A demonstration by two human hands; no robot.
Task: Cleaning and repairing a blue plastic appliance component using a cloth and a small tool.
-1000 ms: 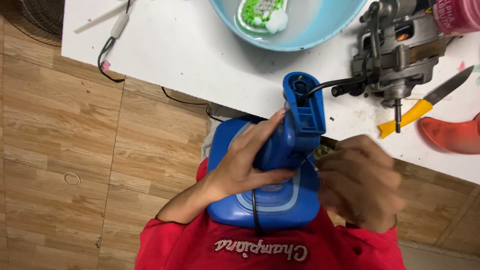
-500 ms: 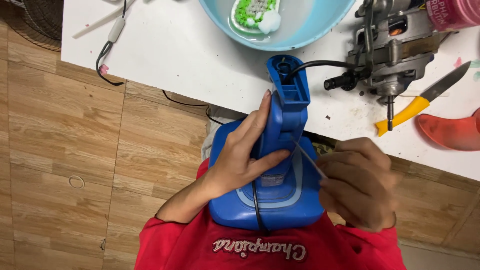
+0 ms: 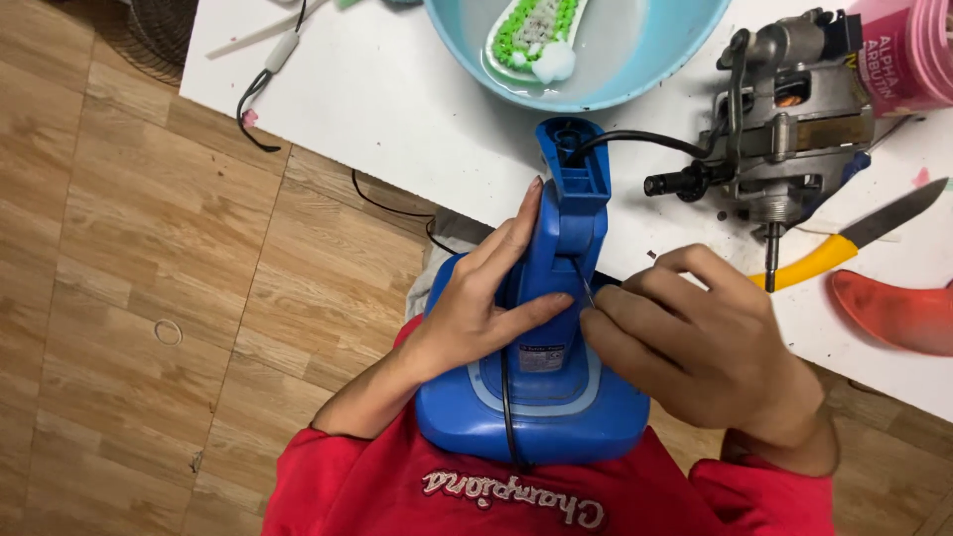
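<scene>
Here, left hand (image 3: 486,308) steadies (right hand (image 3: 695,342) alongside) blue stand (image 3: 556,298).

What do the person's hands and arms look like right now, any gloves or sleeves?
Both hands are bare: the left hand and right hand wear no gloves, rings or watch. The forearms are uncovered; a red top with short sleeves ends near the elbows. Nails are short and unpainted.

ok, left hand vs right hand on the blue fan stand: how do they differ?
The left hand lies open around the neck of the blue fan stand, fingers spread; the right hand is curled into a pinch. The left hand touches the plastic directly; the right hand holds a thin wire against the neck. Both hands are bare and sit beside the same neck, above the base.
</scene>
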